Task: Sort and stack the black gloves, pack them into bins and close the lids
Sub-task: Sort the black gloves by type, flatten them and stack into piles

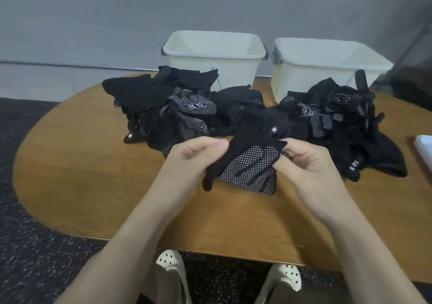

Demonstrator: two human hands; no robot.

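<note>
Gloves — black, many with white grip dots on the palm — are the whole scene. One dotted glove (250, 168) is held just above the near part of a round wooden table (81, 163), stretched between two bare hands. The left hand (194, 156) pinches its left edge with curled fingers and thumb; the right hand (306, 163) grips its right edge, fingers tucked into the fabric.

Beyond the held glove, two loose heaps lie on the table: a left heap (168, 107) and a right heap (339, 119), nearly touching in the middle. Neither looks like a tidy stack.

Behind the heaps stand two cream bins, a left bin (214, 48) and a right bin (327, 58), both open. What shows of their insides is bare, so packing seems not yet begun (sorting looks to be at an early stage). Stacking, packing and closing all appear to remain.

Hard to tell: the bin floors are hidden by their front walls, and no lid is clearly seen — a white object (424, 149) cut off right of the right heap might be one. The count of gloves cannot be made out.
</note>
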